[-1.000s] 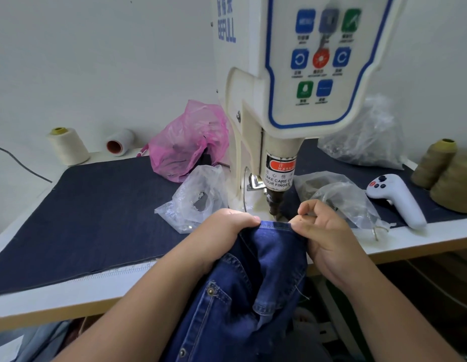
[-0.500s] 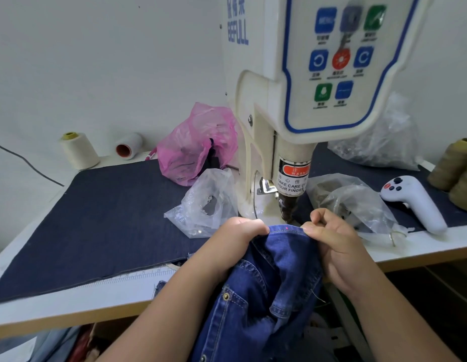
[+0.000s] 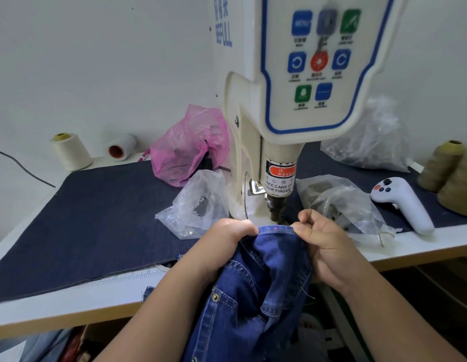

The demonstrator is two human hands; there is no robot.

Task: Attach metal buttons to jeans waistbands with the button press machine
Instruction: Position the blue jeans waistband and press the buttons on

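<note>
On the surface [image 3: 70, 304] before the button press machine [image 3: 255, 158], my left hand [image 3: 227, 239] and right hand [image 3: 323, 241] pinch the jeans waistband [image 3: 275, 229], stretched just below the punch [image 3: 275, 207].

A white surface [image 3: 78, 304] carries a dark blue denim mat [image 3: 96, 218], with the button press machine [image 3: 266, 126] standing at its middle. Left of the machine lie a pink plastic bag [image 3: 185, 152], a clear plastic bag [image 3: 198, 205], a cream thread cone [image 3: 70, 152] and a toppled white spool [image 3: 122, 147]. To the right are more clear bags [image 3: 342, 205], a white handheld controller [image 3: 402, 202] and olive thread cones [image 3: 446, 165].
</note>
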